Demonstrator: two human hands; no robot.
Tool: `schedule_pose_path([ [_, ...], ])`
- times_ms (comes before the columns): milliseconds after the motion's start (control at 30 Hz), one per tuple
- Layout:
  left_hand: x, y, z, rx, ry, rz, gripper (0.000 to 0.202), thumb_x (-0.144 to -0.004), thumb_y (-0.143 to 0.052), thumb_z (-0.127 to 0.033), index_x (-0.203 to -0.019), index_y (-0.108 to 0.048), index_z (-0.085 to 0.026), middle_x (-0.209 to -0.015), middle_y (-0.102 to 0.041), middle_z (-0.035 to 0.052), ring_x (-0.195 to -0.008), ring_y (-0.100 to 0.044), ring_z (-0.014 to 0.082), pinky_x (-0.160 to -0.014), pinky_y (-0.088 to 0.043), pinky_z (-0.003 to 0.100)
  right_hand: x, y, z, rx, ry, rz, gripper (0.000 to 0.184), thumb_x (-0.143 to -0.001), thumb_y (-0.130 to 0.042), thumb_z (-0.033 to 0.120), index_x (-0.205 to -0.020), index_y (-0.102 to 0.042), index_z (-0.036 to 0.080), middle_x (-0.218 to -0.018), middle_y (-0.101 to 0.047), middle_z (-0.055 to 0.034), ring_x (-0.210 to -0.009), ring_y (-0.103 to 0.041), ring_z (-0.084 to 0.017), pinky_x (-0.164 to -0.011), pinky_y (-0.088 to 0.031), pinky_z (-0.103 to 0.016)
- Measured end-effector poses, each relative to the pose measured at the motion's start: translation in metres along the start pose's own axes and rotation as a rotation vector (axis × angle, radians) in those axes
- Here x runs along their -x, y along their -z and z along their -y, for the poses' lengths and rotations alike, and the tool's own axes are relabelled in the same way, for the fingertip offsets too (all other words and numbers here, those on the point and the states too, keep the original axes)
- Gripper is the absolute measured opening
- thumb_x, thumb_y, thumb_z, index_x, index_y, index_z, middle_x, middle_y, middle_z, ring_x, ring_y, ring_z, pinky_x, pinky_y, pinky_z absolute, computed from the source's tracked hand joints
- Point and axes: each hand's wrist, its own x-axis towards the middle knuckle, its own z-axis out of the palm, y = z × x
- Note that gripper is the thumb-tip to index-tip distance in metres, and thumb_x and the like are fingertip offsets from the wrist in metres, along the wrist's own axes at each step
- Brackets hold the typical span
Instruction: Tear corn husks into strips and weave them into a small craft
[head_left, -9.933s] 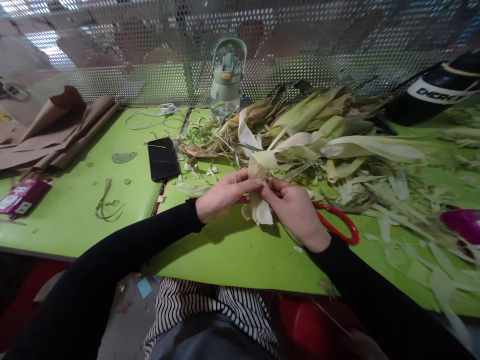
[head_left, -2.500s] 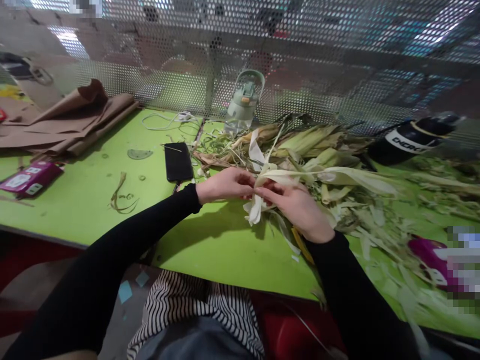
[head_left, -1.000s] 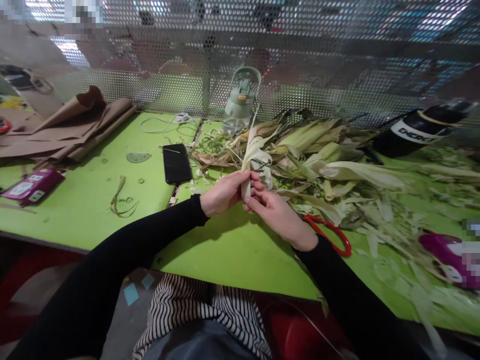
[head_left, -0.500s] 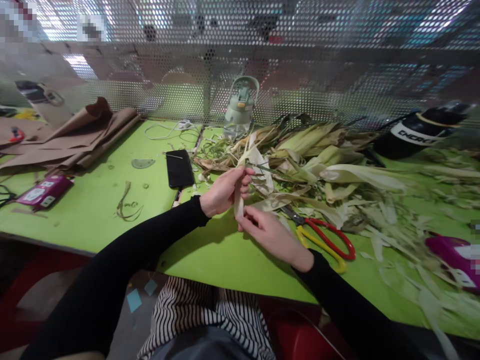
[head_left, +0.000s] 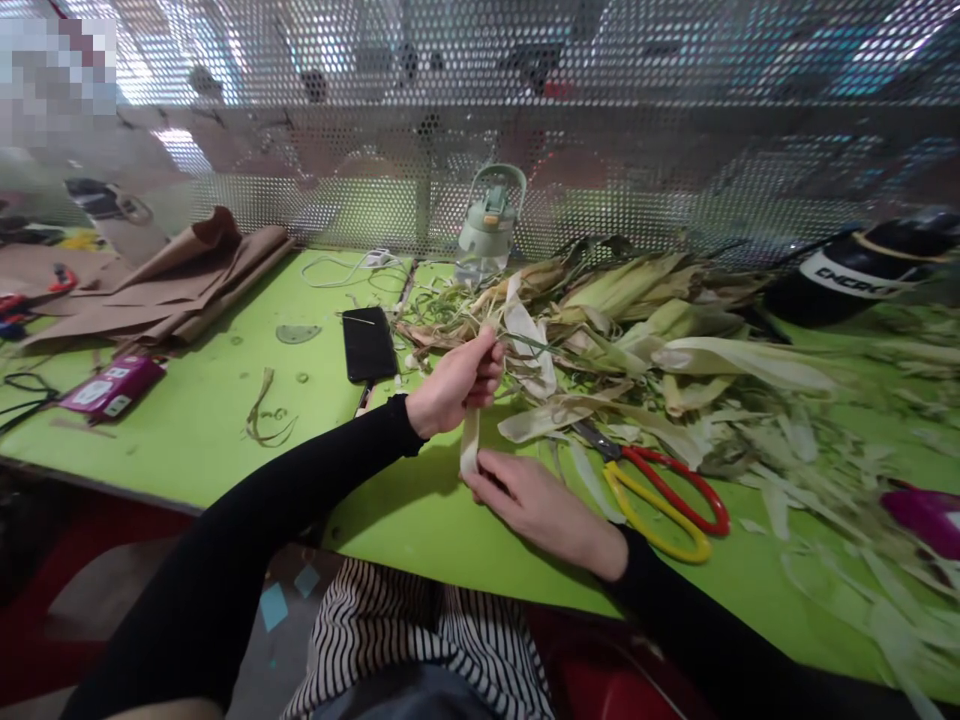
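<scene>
Between my hands stretches a pale strip of corn husk (head_left: 471,440). My left hand (head_left: 459,380) is closed round its upper part, fingers curled in. Lower down, my right hand (head_left: 531,500) pinches the strip's bottom end between thumb and fingers. Scissors (head_left: 664,490) with one red and one yellow handle lie just right of my right hand, their blades partly under husk. Behind my hands spreads a heap of corn husks (head_left: 622,300), green, cream and brown, with shredded pieces trailing to the right.
A black phone (head_left: 368,345) lies left of the heap, and a pale green bottle (head_left: 491,220) stands behind it. Brown paper (head_left: 172,275) and a purple box (head_left: 114,388) are at the left. A black bottle (head_left: 847,270) leans at the right. Perforated metal (head_left: 337,140) borders the green table.
My right hand has moved down, away from my left, so more of the husk strip shows between them. The whole view has shifted slightly.
</scene>
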Motion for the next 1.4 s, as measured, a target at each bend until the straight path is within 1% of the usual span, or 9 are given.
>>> schedule_pose_path([
  [200, -0.002, 0.002, -0.004, 0.019, 0.036, 0.042, 0.031, -0.096, -0.036, -0.020, -0.065, -0.034, -0.020, -0.058, -0.020, -0.0083, -0.040, -0.016, 0.0043, -0.035, -0.016, 0.015, 0.000, 0.001, 0.003, 0.016, 0.017, 0.018, 0.031, -0.102, -0.040, 0.032, -0.073, -0.044, 0.021, -0.071, -0.059, -0.0014, -0.063, -0.050, -0.014, -0.062, -0.034, -0.030],
  [400, 0.008, 0.007, -0.018, -0.039, 0.073, 0.145, 0.031, -0.100, -0.036, -0.019, -0.071, -0.047, -0.016, -0.064, -0.038, -0.0037, -0.052, -0.044, 0.0066, -0.057, -0.050, 0.020, 0.004, -0.001, 0.003, -0.006, 0.032, 0.016, 0.030, -0.101, -0.043, 0.031, -0.073, -0.045, 0.021, -0.074, -0.062, -0.0017, -0.066, -0.053, -0.015, -0.065, -0.035, -0.030],
  [633, 0.018, 0.010, -0.036, -0.150, 0.077, 0.008, 0.033, -0.093, -0.038, -0.020, -0.061, -0.032, -0.019, -0.060, -0.017, -0.0071, -0.041, -0.015, 0.0043, -0.035, -0.017, 0.015, 0.003, 0.005, 0.010, -0.014, 0.053, -0.008, 0.028, -0.102, -0.043, 0.036, -0.090, -0.061, 0.018, -0.083, -0.068, -0.0044, -0.070, -0.058, -0.016, -0.067, -0.042, -0.030],
  [733, 0.017, 0.013, -0.039, -0.154, 0.123, -0.027, 0.026, -0.085, -0.037, -0.018, -0.060, -0.032, -0.020, -0.059, -0.018, -0.0068, -0.041, -0.014, 0.0046, -0.034, -0.016, 0.016, -0.005, 0.036, -0.004, 0.003, 0.012, -0.148, 0.029, -0.100, -0.047, 0.039, -0.112, -0.064, 0.019, -0.102, -0.072, -0.0072, -0.081, -0.064, -0.018, -0.071, -0.046, -0.032],
  [867, 0.013, 0.025, -0.042, -0.151, 0.046, -0.039, 0.023, -0.079, -0.041, -0.012, -0.059, -0.034, -0.019, -0.058, -0.021, -0.0072, -0.040, -0.017, 0.0035, -0.035, -0.018, 0.015, -0.037, 0.073, -0.037, 0.285, -0.151, -0.434, 0.018, -0.093, -0.055, 0.028, -0.090, -0.070, 0.018, -0.092, -0.074, -0.0074, -0.074, -0.062, -0.020, -0.072, -0.045, -0.034],
  [967, 0.008, 0.036, -0.044, -0.096, -0.031, -0.068, 0.022, -0.080, -0.042, -0.009, -0.060, -0.038, -0.018, -0.057, -0.024, -0.0071, -0.040, -0.020, 0.0032, -0.036, -0.021, 0.014, -0.067, 0.075, -0.052, 0.321, -0.163, -0.467, 0.012, -0.087, -0.060, 0.024, -0.080, -0.068, 0.018, -0.083, -0.072, -0.0076, -0.073, -0.062, -0.021, -0.072, -0.044, -0.033],
  [1167, -0.002, 0.050, -0.044, -0.033, -0.029, -0.132, 0.027, -0.086, -0.040, -0.008, -0.061, -0.042, -0.017, -0.055, -0.028, -0.0067, -0.040, -0.024, 0.0033, -0.037, -0.024, 0.013, -0.104, 0.058, -0.050, 0.326, -0.093, -0.553, 0.008, -0.082, -0.064, 0.024, -0.082, -0.067, 0.017, -0.095, -0.068, -0.0123, -0.087, -0.061, -0.025, -0.077, -0.044, -0.037],
  [1333, -0.008, 0.061, -0.048, -0.066, -0.028, -0.168, 0.031, -0.091, -0.037, -0.006, -0.063, -0.045, -0.015, -0.053, -0.034, -0.0058, -0.040, -0.028, 0.0035, -0.040, -0.026, 0.015, -0.103, 0.087, -0.039, 0.194, -0.002, -0.524, 0.014, -0.086, -0.060, 0.031, -0.085, -0.067, 0.019, -0.088, -0.069, -0.0062, -0.077, -0.059, -0.019, -0.069, -0.045, -0.032],
  [1400, -0.008, 0.063, -0.049, -0.083, -0.027, -0.167, 0.031, -0.094, -0.037, -0.007, -0.065, -0.047, -0.015, -0.054, -0.040, -0.0048, -0.041, -0.032, 0.0036, -0.041, -0.026, 0.015, -0.100, 0.102, -0.030, -0.069, -0.006, -0.514, 0.016, -0.084, -0.065, 0.035, -0.087, -0.066, 0.019, -0.087, -0.068, -0.0043, -0.070, -0.056, -0.015, -0.063, -0.044, -0.028],
])
